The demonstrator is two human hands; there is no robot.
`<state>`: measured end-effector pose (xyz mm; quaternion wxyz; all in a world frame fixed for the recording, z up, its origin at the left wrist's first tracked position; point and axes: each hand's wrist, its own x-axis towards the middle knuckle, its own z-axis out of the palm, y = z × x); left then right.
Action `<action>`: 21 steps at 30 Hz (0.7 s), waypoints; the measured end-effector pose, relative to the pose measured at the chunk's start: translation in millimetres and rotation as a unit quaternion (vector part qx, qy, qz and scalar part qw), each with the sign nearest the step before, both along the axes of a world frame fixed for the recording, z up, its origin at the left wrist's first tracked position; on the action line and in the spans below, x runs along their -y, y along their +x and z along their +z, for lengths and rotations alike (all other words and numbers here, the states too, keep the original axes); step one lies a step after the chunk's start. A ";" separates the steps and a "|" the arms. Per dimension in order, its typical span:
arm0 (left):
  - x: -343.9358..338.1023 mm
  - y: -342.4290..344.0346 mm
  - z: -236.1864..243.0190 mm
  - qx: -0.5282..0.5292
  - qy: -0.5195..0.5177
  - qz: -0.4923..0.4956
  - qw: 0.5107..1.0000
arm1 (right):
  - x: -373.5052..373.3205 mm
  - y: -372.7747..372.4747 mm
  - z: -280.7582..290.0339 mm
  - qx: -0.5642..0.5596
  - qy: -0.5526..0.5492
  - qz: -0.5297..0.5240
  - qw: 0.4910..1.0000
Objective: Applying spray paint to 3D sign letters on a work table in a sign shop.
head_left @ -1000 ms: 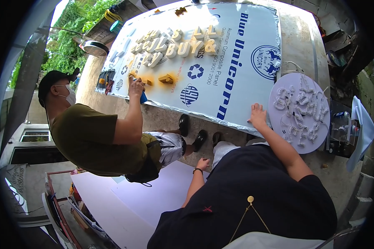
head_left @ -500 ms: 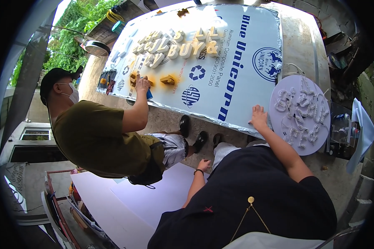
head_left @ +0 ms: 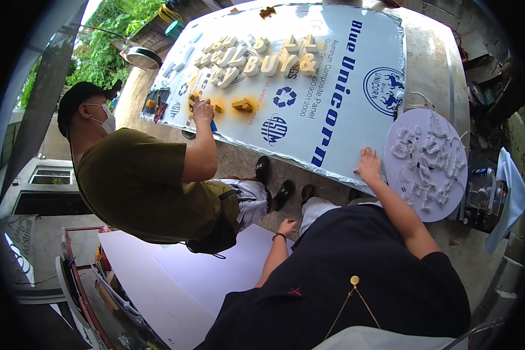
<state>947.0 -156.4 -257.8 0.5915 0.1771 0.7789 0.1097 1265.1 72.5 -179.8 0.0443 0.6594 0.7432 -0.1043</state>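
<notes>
My right hand rests palm down on the near edge of a pale printed panel, its fingers spread and nothing in it. At my side, over the ground, hangs my left hand with its fingers loosely curled; no object shows in it. A dark band circles that wrist. Just right of my right hand is a round white board bearing raised, wire-trimmed letters. Several cream block letters stand on the panel's far part. Yellow-orange pieces lie nearer the left, with orange paint around them.
At my left a masked person in an olive shirt reaches over the panel, a blue can in hand beside the orange pieces. White sheets lie behind us. A clear bin with cans stands at the right.
The whole view has shifted slightly, so the panel sits a little farther right. The other person's hand stays by the orange pieces. My hands keep their places.
</notes>
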 end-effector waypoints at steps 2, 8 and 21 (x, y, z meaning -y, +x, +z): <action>1.1 -0.9 -1.3 -0.003 0.012 -0.003 1.000 | -0.4 -0.2 1.4 -0.001 -0.009 -0.011 1.000; 4.1 -6.0 -7.8 -0.004 0.000 -0.010 1.000 | 0.0 -0.6 5.3 0.000 -0.015 -0.005 1.000; 8.1 -9.2 -10.9 -0.013 0.010 -0.033 0.999 | 0.2 -1.2 7.6 0.006 -0.032 -0.004 0.999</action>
